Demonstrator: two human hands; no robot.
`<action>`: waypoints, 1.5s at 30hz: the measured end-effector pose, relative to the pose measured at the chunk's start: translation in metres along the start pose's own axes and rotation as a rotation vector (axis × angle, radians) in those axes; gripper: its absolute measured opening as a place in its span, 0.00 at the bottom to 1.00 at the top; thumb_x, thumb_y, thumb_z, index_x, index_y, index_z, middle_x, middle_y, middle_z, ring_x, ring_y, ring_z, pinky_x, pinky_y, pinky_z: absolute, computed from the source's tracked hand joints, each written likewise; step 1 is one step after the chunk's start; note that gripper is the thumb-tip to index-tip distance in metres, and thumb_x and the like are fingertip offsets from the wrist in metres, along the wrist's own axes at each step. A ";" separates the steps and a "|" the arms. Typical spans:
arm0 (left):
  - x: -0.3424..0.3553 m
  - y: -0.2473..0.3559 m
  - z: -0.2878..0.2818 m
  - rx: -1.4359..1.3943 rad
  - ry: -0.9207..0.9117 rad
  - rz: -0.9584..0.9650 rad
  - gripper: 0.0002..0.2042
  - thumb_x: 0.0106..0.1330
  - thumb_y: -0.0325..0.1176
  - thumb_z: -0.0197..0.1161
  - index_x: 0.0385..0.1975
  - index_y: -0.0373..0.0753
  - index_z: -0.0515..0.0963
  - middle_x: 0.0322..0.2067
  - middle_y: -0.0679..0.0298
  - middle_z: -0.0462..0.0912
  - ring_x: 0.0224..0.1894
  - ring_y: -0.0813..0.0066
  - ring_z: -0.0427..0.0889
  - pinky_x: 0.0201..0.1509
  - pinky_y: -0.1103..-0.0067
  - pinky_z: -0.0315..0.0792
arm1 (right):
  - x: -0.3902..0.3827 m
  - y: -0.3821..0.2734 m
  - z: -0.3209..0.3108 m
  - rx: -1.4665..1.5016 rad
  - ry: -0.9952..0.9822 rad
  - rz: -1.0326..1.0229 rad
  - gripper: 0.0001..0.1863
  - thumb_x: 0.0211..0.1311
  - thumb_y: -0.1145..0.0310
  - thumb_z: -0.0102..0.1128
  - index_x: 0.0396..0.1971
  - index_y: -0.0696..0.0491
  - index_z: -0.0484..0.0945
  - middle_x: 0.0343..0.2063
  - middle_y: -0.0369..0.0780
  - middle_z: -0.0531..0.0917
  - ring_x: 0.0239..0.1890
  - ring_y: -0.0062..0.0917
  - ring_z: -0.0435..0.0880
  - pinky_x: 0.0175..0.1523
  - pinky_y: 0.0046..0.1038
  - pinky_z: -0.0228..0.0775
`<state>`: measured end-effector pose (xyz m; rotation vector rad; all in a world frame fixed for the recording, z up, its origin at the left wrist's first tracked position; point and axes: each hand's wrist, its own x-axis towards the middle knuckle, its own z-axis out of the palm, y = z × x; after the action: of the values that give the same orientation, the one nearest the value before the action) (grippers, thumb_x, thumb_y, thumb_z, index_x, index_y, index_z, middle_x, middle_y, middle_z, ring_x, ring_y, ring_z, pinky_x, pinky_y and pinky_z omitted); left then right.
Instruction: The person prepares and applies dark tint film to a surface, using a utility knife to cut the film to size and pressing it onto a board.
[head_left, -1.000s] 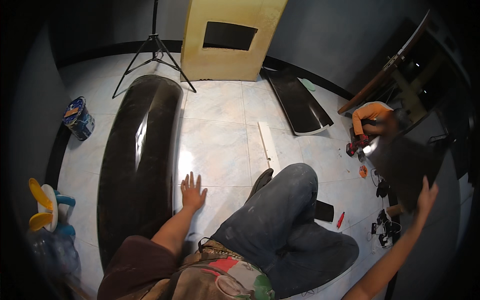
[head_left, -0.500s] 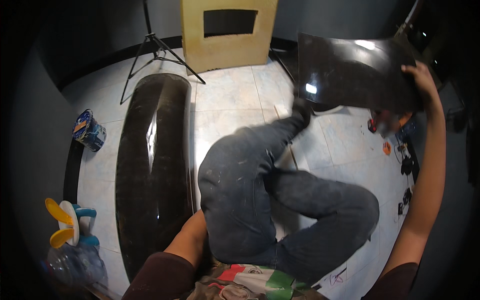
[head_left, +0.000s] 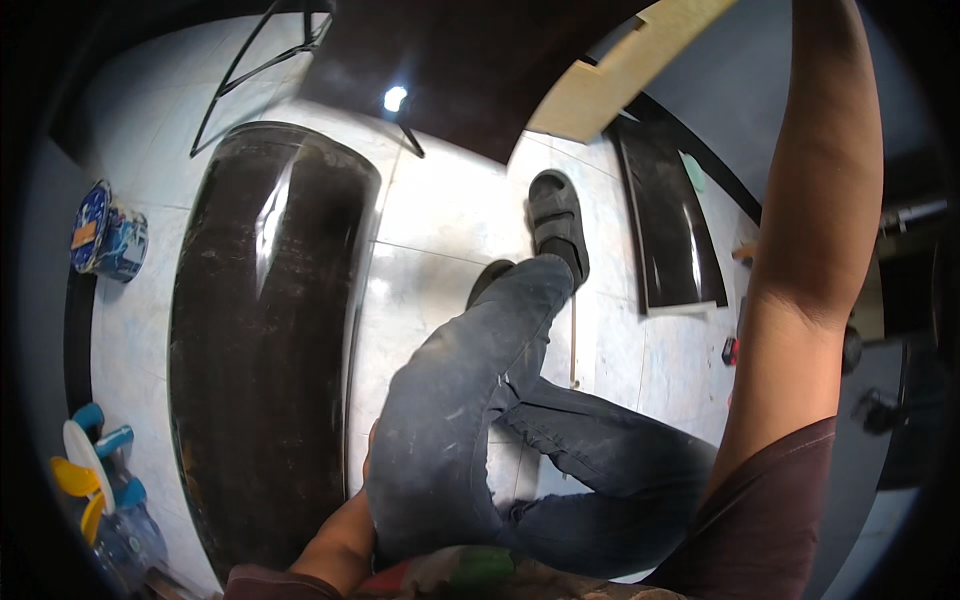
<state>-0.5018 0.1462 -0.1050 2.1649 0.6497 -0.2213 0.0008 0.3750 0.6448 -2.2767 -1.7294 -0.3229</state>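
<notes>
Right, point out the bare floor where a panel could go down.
Bare white tiled floor lies between the long glossy black curved panel and the flat black panel, ahead of the grey sandal. The right edge, by small tools, is crowded.

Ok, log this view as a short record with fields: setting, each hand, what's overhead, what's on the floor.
Setting: tiled floor, person seated, legs in dark jeans
Left hand: hidden behind the knee, near the long glossy black panel
Right hand: out of view, arm raised
Overhead: dark flat panel
Floor: second black panel, paint can
</notes>
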 end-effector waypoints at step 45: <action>0.216 0.296 -0.404 -0.320 1.216 -0.023 0.20 0.78 0.30 0.62 0.65 0.27 0.77 0.58 0.52 0.84 0.55 0.65 0.85 0.65 0.69 0.76 | -0.118 0.324 0.271 1.288 0.394 0.376 0.11 0.72 0.74 0.68 0.49 0.62 0.87 0.42 0.37 0.92 0.43 0.19 0.87 0.51 0.25 0.79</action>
<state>-0.1899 0.3887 0.2713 1.7944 1.2395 1.1932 0.2865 0.2773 0.3272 -1.3516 -0.8092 0.3319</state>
